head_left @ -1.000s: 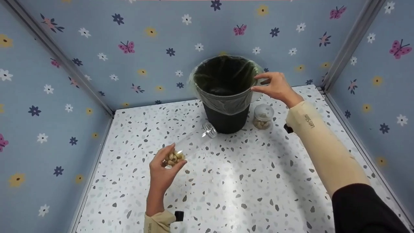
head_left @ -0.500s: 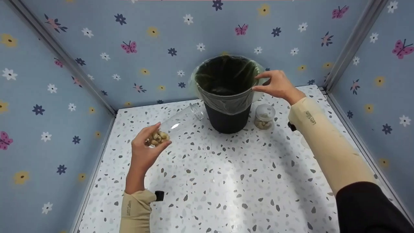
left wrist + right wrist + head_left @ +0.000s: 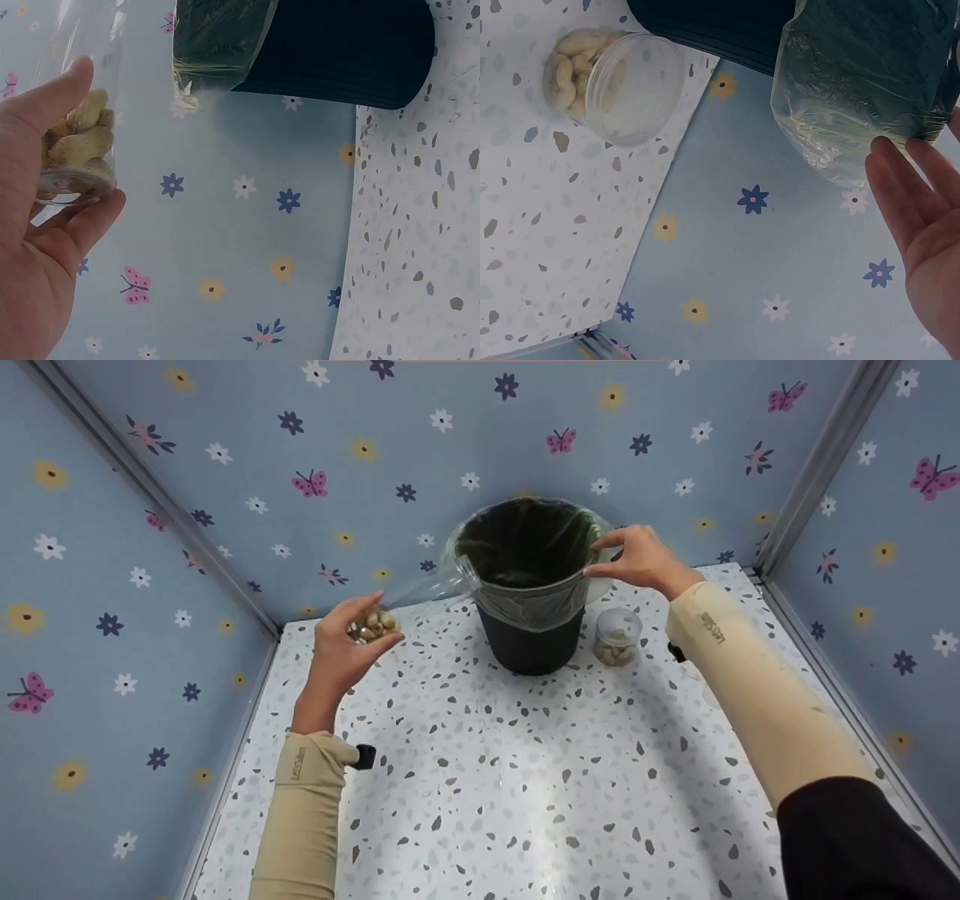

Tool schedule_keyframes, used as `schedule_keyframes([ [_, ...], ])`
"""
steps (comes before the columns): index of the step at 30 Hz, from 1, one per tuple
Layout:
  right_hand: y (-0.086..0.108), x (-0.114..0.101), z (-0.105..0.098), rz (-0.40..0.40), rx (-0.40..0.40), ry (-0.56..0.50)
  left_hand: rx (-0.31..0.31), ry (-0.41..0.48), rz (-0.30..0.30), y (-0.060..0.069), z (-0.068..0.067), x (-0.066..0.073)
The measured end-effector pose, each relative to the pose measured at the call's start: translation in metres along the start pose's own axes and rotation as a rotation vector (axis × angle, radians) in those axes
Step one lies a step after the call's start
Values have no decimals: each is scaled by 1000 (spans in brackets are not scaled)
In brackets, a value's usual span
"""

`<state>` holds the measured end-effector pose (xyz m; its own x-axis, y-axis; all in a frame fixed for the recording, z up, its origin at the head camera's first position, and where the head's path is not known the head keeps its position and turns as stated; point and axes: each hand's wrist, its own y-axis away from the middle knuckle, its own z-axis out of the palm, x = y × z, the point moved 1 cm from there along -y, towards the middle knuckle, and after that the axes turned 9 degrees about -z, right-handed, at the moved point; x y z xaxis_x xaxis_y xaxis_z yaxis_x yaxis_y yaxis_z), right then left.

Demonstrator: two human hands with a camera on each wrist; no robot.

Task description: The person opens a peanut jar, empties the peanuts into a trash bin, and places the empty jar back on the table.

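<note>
The left hand [image 3: 341, 641] grips the base of a clear bottle [image 3: 431, 586], tilted with its mouth at the left rim of a black bin [image 3: 532, 641]. Brown-yellow nuts [image 3: 82, 142] lie at the bottle's base, between thumb and fingers in the left wrist view. A see-through bag [image 3: 832, 142] lines the bin and folds over its rim. At the bin's right rim the right hand [image 3: 643, 561] pinches the edge, thumb below and fingers above; in the right wrist view its fingertips touch the bag.
A small clear jar [image 3: 617, 637] holding cashews stands on the speckled tabletop [image 3: 495, 780], right of the bin. A round clear item [image 3: 709, 696] lies partly behind the right forearm. Blue flowered panels [image 3: 375, 472] enclose the back and sides.
The left hand has moved up and to the left, raising the bottle from over the tabletop until its mouth is at the bin's rim. The right hand has stayed at the rim.
</note>
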<state>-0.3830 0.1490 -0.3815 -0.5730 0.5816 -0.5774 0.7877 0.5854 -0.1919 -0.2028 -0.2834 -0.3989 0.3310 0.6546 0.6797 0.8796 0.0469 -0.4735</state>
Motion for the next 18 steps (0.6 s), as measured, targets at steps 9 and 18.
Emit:
schedule_keyframes([
  [9, 1, 2, 1, -21, 16, 22, -58, -93, 34, -45, 0, 7],
  [18, -5, -2, 0, -51, 17, 31, -139, -185, -11, -73, -5, 15],
])
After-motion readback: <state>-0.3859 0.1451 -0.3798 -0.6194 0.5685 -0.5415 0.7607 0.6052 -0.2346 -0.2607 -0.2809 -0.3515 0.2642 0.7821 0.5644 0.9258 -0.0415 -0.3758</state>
